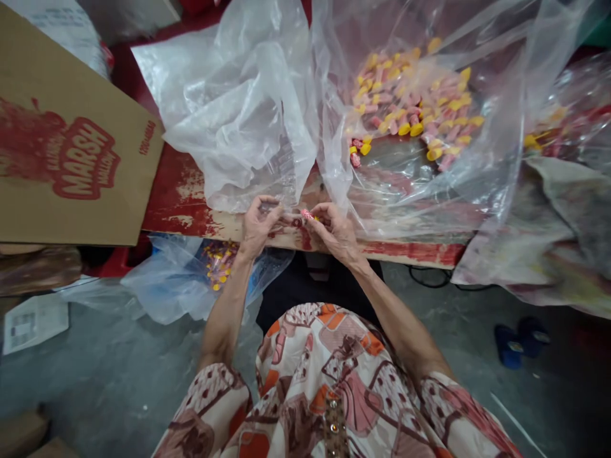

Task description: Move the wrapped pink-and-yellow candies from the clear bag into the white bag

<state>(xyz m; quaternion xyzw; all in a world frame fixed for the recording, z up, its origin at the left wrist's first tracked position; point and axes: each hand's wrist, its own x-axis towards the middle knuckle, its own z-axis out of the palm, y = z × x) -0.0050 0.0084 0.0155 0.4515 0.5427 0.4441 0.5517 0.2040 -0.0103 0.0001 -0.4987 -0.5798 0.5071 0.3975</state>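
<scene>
My left hand [260,222] and my right hand [331,229] meet at the front edge of a worn red table [181,197]. Together their fingertips pinch a small pink and yellow wrapped candy [308,215]. Both hands have curled fingers. Beyond them lies a heap of the same pink and yellow candies [415,102] under a large clear plastic sheet [477,146]. A crumpled clear plastic bag [238,121] rests just behind my left hand.
A brown cardboard box flap [62,146] printed with red lettering leans at the left. Below the table edge a clear bag [191,280] holds more candies. Two blue tape rolls [520,340] and a paper sheet [33,321] lie on the grey floor.
</scene>
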